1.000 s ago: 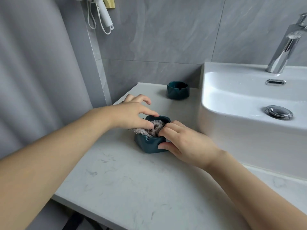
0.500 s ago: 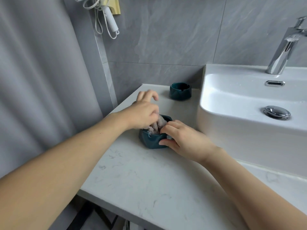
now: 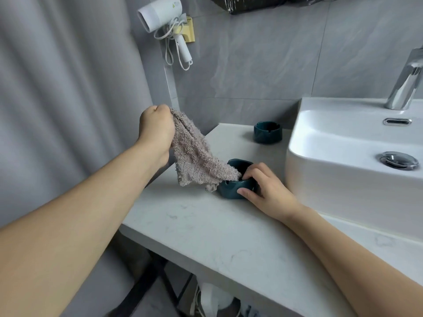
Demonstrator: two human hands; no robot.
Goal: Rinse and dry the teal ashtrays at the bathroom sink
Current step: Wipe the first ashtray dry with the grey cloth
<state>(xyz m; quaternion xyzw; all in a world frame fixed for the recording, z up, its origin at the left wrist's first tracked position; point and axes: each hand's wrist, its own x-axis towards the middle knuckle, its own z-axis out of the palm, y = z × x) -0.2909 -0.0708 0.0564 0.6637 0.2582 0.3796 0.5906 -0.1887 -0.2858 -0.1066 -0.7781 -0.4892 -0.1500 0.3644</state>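
A teal ashtray [image 3: 231, 191] sits on the white marble counter [image 3: 206, 225], left of the sink. My right hand [image 3: 265, 188] grips its near right side, thumb on the outer wall and fingers over the rim. My left hand [image 3: 156, 130] is raised above the counter's left edge and grips a beige-pink terry cloth [image 3: 194, 159]. The cloth hangs down to the right, its lower corner still inside the ashtray. A second teal ashtray [image 3: 267, 132] stands at the back of the counter by the wall.
The white basin [image 3: 343, 143] rises right of the ashtrays, with a chrome drain plug [image 3: 398, 160] and a chrome tap [image 3: 406, 83]. A white hairdryer [image 3: 162, 13] hangs on the grey tiled wall. A grey curtain [image 3: 57, 88] covers the left.
My left hand has lifted up and to the left, pulling the cloth out of the ashtray where it had been pressed. My right hand has kept hold of the ashtray.
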